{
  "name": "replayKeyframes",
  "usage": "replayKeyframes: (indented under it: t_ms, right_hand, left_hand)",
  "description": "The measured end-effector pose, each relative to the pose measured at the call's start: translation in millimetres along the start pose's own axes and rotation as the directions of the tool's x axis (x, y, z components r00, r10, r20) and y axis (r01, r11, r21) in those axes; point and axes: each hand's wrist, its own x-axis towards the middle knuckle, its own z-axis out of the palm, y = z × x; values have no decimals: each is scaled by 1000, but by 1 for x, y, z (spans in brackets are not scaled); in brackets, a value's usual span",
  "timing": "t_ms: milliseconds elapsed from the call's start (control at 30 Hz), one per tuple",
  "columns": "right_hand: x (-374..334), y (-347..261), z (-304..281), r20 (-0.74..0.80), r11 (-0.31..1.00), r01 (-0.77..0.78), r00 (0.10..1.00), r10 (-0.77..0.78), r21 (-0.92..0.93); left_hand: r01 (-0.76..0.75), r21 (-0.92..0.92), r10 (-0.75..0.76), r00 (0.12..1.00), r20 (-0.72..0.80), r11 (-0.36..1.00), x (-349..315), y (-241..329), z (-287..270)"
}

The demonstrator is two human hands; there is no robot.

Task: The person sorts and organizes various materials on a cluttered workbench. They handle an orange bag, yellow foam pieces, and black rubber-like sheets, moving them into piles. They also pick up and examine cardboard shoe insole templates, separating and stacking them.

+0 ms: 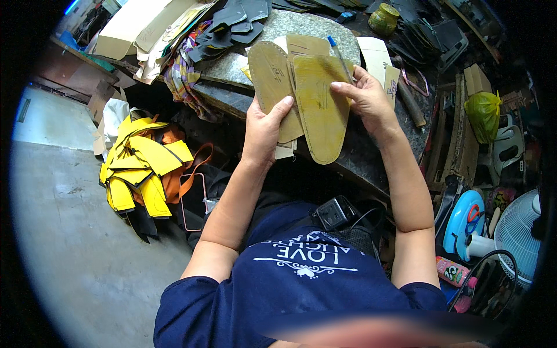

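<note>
My left hand (pixel 261 129) is closed on a brownish, tongue-shaped pattern piece (pixel 270 78), thumb on its face, with further card pieces behind it. In my right hand (pixel 371 103) a larger olive-yellow pattern piece (pixel 322 110) is gripped by its right edge, its narrow rounded end pointing down toward me. The two pieces overlap slightly, side by side. A pen (pixel 337 53) with a blue end stands up beside my right fingers, seemingly held along with the piece. Another brown piece (pixel 307 43) shows behind them. Beyond lies a grey stone slab (pixel 232 66) on the workbench.
Black sheet pieces (pixel 232 26) lie at the bench's far left, with a yellow jar (pixel 384 19) at the far right. A wooden-handled tool (pixel 411 104) rests right of my hand. Yellow cut pieces (pixel 154 156) are heaped at left. A fan (pixel 516 232) stands lower right.
</note>
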Motion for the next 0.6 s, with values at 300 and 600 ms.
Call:
replayKeyframes:
  t_ms: [300,600]
  right_hand:
    - [25,-7,-21,-198,905,100,960,-197,-414]
    - [4,-17,-39,-78,998,-39,996,42,46]
  left_hand:
    - [3,-166,-9,999,-34,986,13,7,-15]
    - [-171,97,175,984,-30,980,26,0,-16]
